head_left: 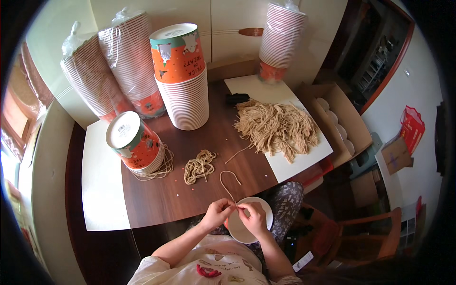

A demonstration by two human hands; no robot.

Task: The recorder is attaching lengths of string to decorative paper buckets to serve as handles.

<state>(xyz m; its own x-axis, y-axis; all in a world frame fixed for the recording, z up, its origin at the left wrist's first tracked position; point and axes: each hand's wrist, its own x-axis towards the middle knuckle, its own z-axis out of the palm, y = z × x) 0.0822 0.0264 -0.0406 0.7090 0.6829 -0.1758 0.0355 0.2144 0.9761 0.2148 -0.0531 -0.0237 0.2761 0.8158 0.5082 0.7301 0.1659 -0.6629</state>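
My left hand (217, 213) and my right hand (253, 219) meet at the table's front edge, the fingertips of both pinched on a thin beige cord (223, 179). The cord's free end curves up over the tabletop. Under my hands a white-lined paper bucket (243, 232) rests in my lap, its mouth facing up; an orange bit of its outside shows beside my left hand. A small tangle of cord (200, 167) lies on the table ahead of my left hand. Farther right spreads a big heap of beige cord lengths (278, 127).
An upturned orange bucket (141, 147) with loops of cord at its base stands left. Behind it rise a tall bucket stack (182, 102) and bagged stacks (135, 61). A black object (237, 98) touches the heap. Right are a cardboard box (358, 128) and a wooden chair (365, 237).
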